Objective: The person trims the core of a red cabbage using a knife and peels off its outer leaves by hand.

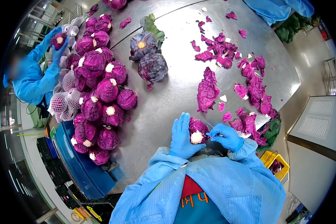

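Note:
A trimmed red cabbage (198, 130) stands at the table's near edge, its pale cut stem turned toward me. My left hand (183, 137), in a blue glove, cups its left side, fingers pointing up and thumb beneath. On the other side, my right hand (227, 136), gloved too, has its fingers curled close to the cabbage. A thin blade, apparently a knife (209, 123), shows at those fingertips; its handle is hidden in the glove. Loose purple leaves (208, 90) lie just beyond the cabbage.
Left on the metal table (168, 102) is a heap of red cabbages (102, 89), with two darker untrimmed heads (153, 67) beside it. Another person (35, 74) holds a cabbage near netted ones (65, 100). Leaf scraps (255, 86) spread rightward; a yellow basket (283, 171) stands below.

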